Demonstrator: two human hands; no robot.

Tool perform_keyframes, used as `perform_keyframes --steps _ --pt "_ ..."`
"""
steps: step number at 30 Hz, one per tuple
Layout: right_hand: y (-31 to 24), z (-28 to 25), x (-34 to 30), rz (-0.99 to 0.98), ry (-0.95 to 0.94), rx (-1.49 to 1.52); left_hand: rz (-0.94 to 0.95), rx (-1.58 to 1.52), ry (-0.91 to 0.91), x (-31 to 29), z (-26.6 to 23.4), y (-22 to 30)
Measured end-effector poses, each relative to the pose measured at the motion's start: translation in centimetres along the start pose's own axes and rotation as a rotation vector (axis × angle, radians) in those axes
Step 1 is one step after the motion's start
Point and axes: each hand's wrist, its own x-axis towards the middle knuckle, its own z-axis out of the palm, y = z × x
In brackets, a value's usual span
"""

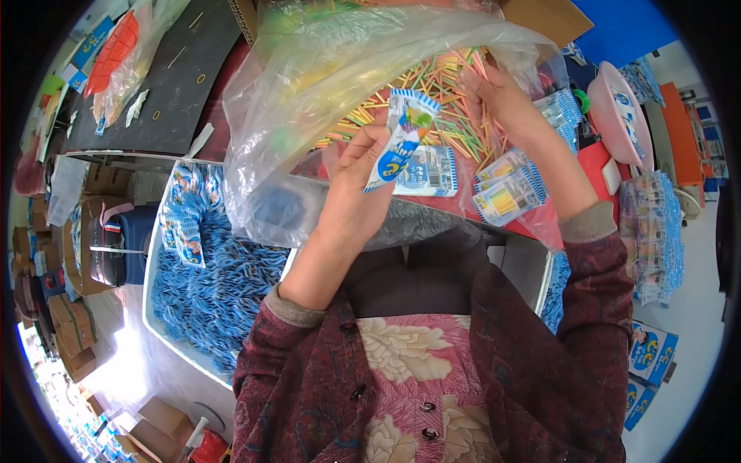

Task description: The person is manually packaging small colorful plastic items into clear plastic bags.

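Note:
My left hand point(356, 185) is closed on a small blue-and-white packet point(407, 139) with a fruit picture, held upright above the table. My right hand point(503, 99) reaches into a heap of thin coloured sticks point(455, 92), green, yellow, orange and pink. Its fingers are bent together around a few of them. The heap lies inside a large clear plastic bag point(285, 100), whose film spreads around both hands. Below the left hand's packet lies a flat packet point(432, 171) showing its printed back. Packets with yellow sticks showing through point(505, 193) lie beneath the right forearm.
A white tub point(149, 297) at the left brims with blue-striped packets point(220, 301). A pink basin point(617, 116) with packets stands at the far right, near hanging strips of packets point(652, 235). A black board point(166, 85) lies at the back left. Cardboard boxes point(73, 324) stand farther left.

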Motion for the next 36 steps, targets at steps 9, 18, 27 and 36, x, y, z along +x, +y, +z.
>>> perform_keyframes --steps 9,18,27,36 --pt "-3.6 8.6 -5.3 -0.074 0.213 0.848 -0.090 -0.410 0.042 2.5 1.4 -4.4" --pt "-4.2 10.3 -5.1 -0.193 0.421 0.875 0.026 -0.335 0.064 3.4 1.8 -4.4" --pt "-4.3 8.4 -3.4 -0.234 0.267 1.107 0.012 -0.376 0.063 3.2 1.8 -4.3" --pt "-3.5 11.1 -3.4 -0.251 0.338 0.906 0.048 -0.353 0.078 3.8 1.1 -3.7"
